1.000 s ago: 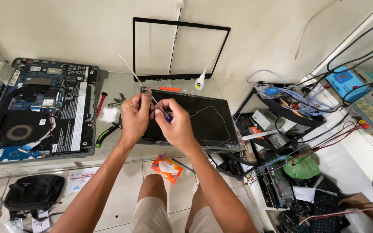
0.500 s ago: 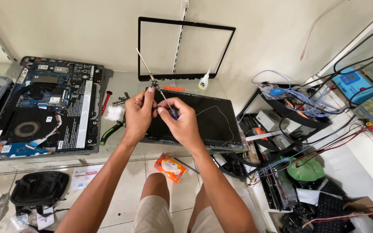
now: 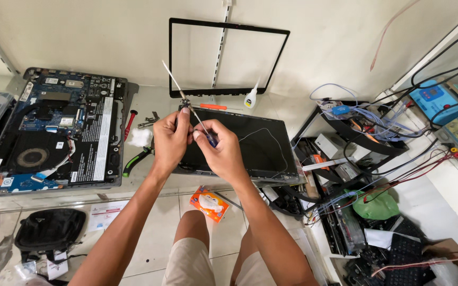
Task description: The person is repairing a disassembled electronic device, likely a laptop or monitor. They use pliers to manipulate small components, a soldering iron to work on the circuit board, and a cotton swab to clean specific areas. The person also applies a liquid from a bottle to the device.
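Two hands meet above the dark laptop screen panel (image 3: pixel 239 148). The left hand (image 3: pixel 170 140) pinches a small metal hinge piece (image 3: pixel 184 101) with a thin rod sticking up. The right hand (image 3: pixel 223 153) grips a small screwdriver (image 3: pixel 203 128), tip at that piece. It looks like screw work, needing a steady tip. An open laptop base (image 3: pixel 54 132) lies well apart, the table edge runs near, and a glue bottle (image 3: pixel 250 98) stands behind
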